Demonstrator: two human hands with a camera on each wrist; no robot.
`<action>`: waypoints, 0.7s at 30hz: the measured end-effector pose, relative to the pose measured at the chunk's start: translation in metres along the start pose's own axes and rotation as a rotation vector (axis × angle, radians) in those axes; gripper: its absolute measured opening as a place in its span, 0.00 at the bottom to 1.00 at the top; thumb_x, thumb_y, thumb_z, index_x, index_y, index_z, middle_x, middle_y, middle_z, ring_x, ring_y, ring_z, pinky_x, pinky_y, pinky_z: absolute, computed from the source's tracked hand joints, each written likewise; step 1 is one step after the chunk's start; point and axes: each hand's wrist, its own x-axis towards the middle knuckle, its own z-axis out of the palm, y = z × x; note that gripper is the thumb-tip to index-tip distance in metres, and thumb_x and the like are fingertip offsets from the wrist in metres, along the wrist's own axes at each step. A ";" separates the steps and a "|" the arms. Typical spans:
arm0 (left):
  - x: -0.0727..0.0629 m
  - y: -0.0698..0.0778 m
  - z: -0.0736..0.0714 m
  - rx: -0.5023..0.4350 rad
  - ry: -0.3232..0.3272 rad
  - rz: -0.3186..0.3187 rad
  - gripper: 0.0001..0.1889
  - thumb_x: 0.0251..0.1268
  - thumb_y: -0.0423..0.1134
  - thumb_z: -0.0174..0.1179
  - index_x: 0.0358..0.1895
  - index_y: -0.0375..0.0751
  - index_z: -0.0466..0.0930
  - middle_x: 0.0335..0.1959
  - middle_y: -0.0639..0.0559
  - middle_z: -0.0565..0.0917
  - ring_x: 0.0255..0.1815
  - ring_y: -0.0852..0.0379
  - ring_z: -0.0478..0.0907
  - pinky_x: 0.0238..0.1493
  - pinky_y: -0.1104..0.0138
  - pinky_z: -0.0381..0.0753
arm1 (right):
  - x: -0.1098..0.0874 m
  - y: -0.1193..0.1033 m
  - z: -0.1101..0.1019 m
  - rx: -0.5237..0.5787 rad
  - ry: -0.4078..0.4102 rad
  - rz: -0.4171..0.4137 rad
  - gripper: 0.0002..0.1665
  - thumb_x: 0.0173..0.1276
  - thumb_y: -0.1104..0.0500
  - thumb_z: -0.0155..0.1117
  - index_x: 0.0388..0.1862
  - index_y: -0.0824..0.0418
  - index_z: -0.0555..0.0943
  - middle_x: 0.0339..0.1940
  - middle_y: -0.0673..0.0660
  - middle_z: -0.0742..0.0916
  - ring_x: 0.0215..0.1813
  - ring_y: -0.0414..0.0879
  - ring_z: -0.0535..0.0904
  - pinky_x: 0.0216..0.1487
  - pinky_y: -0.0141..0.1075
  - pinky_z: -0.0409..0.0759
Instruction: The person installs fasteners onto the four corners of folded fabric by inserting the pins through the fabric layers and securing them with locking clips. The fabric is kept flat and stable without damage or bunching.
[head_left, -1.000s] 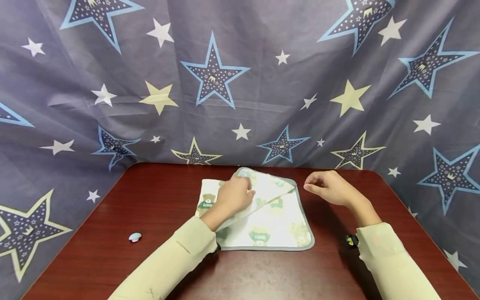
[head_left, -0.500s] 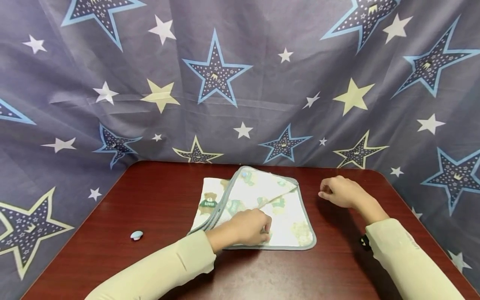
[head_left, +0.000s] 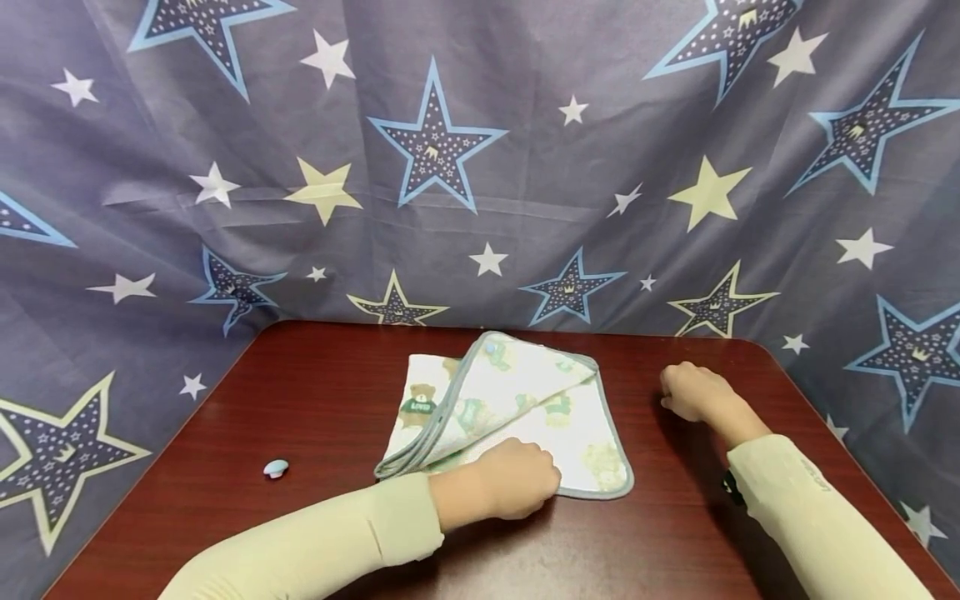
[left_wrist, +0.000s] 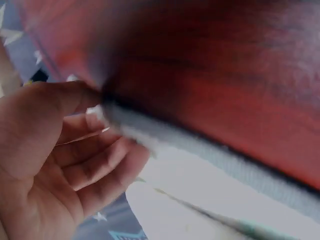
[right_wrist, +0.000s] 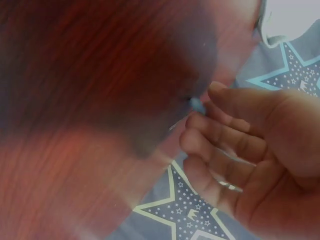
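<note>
A white cloth (head_left: 600, 433) with a bear print and grey-blue edging lies on the table, one flap (head_left: 480, 400) folded over toward the back. At its near edge my left hand (head_left: 517, 479) is bent over the cloth; in the left wrist view, thumb and fingers pinch the edging (left_wrist: 200, 145). Farther right, beyond the cloth, my right hand (head_left: 693, 392) is low at the tabletop. In the right wrist view, its thumb and forefinger pinch a small light-blue piece (right_wrist: 197, 105), mostly hidden. A small light-blue spot (head_left: 491, 347) shows on the flap's far corner.
A small light-blue, mushroom-shaped piece (head_left: 276, 468) rests on the left part of the red-brown wooden table (head_left: 322, 400). Behind and beside the table hangs a grey-blue curtain (head_left: 517, 167) with stars.
My left hand has come off the folded flap and moved nearer and right to the cloth's near edge. The right hand has shifted right, away from the cloth, and down.
</note>
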 end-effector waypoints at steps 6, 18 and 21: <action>0.004 0.009 0.003 0.159 0.045 0.028 0.08 0.73 0.39 0.61 0.33 0.52 0.84 0.28 0.59 0.82 0.28 0.62 0.80 0.22 0.69 0.80 | -0.001 -0.001 0.003 0.012 0.001 -0.083 0.08 0.60 0.68 0.70 0.26 0.60 0.80 0.28 0.55 0.82 0.33 0.52 0.79 0.36 0.47 0.80; 0.012 -0.006 0.000 -0.085 -0.040 -0.044 0.04 0.71 0.39 0.65 0.36 0.50 0.82 0.32 0.57 0.84 0.32 0.59 0.83 0.30 0.67 0.82 | -0.003 -0.008 -0.003 0.025 0.118 -0.143 0.09 0.57 0.75 0.64 0.31 0.64 0.85 0.32 0.59 0.85 0.38 0.59 0.83 0.41 0.51 0.83; 0.016 -0.015 0.002 -0.181 0.016 -0.083 0.06 0.72 0.43 0.65 0.35 0.51 0.81 0.30 0.57 0.85 0.33 0.58 0.85 0.31 0.66 0.83 | -0.003 -0.015 -0.006 0.057 0.195 -0.199 0.11 0.56 0.76 0.64 0.32 0.63 0.86 0.30 0.56 0.86 0.37 0.54 0.83 0.39 0.50 0.83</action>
